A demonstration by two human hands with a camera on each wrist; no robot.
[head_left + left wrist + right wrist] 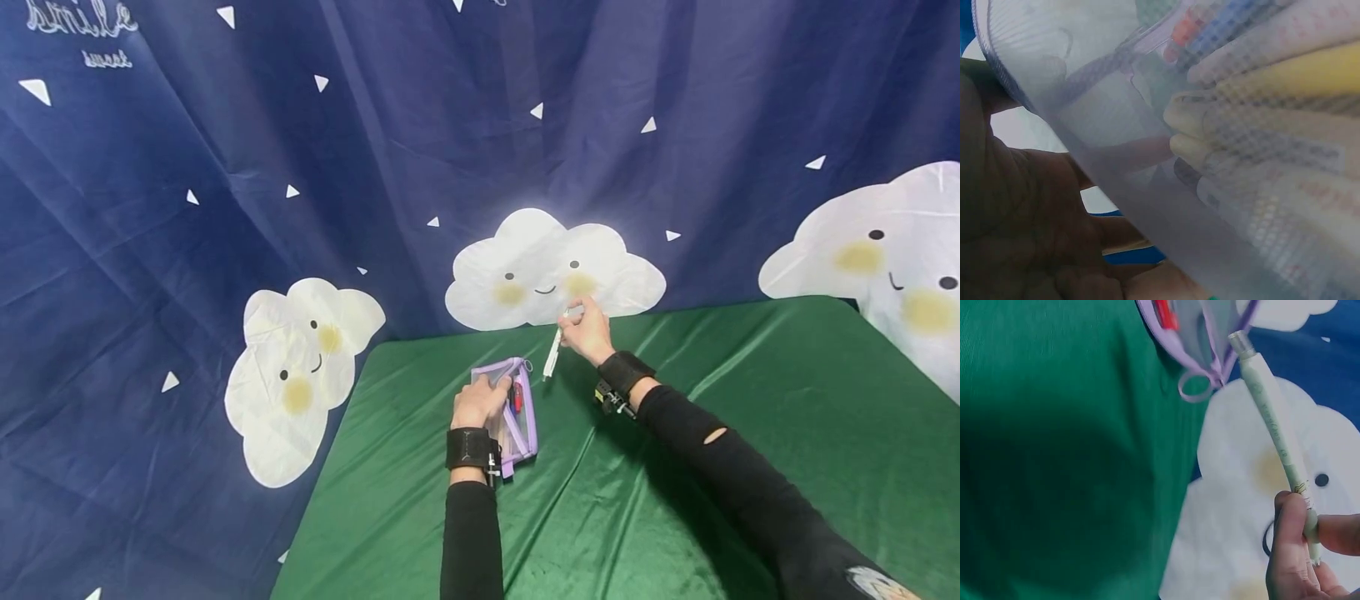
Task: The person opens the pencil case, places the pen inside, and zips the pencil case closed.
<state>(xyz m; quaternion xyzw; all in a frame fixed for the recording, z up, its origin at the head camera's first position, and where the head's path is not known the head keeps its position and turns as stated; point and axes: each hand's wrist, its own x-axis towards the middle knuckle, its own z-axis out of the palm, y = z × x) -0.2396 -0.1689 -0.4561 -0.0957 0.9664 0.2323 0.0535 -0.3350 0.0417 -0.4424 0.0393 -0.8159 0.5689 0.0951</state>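
A lilac-edged, see-through mesh pencil case (pixel 531 421) lies at the middle of the green cloth with its zip side open. My left hand (pixel 477 404) grips it by the left side; through the mesh (pixel 1104 137) in the left wrist view, part of the fingers shows. Inside are several pens, among them a red one (pixel 517 397) and a blue one (pixel 1229 28). Just right of the case, my right hand (pixel 588 332) pinches a pale green and white pen (pixel 1272 419) near one end between thumb and fingers. Its other end slants down toward the cloth beside the case.
Green cloth (pixel 390 467) with folds covers the table. A dark blue curtain (pixel 420 125) printed with white clouds and triangles hangs behind and to the left. A lilac ring (pixel 1195 386) hangs at the zip end of the case.
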